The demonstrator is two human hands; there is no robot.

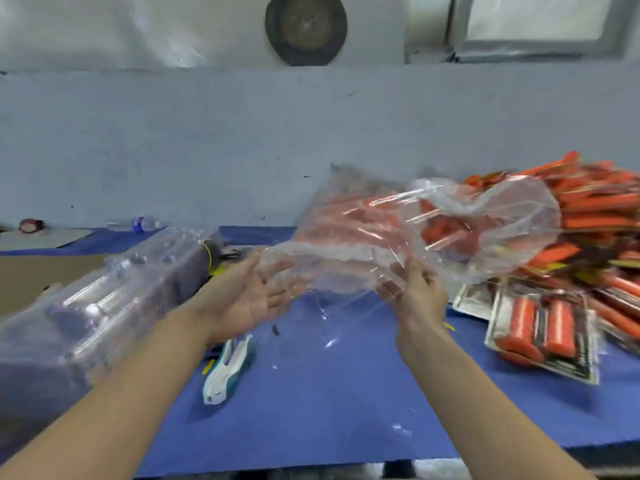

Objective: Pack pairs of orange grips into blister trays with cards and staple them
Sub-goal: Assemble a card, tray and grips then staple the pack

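Above the middle of the tabletop (329, 393) hung a clear bag (346, 247) of orange grips (438, 230), thin, floppy, probably slippery. The left hand (256, 296) lay open beneath it; the right hand (415, 292) pinched its film. Cradling underneath seemed safest.

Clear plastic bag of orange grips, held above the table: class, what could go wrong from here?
1. The right hand pinches only thin film of the clear plastic bag while the left hand lies open beneath; the film might slip or tear, spilling the orange grips.
2. The bag hangs close to the heap of packed blister cards; a swing might topple some.
3. The stapler lies below; falling grips could hit it.
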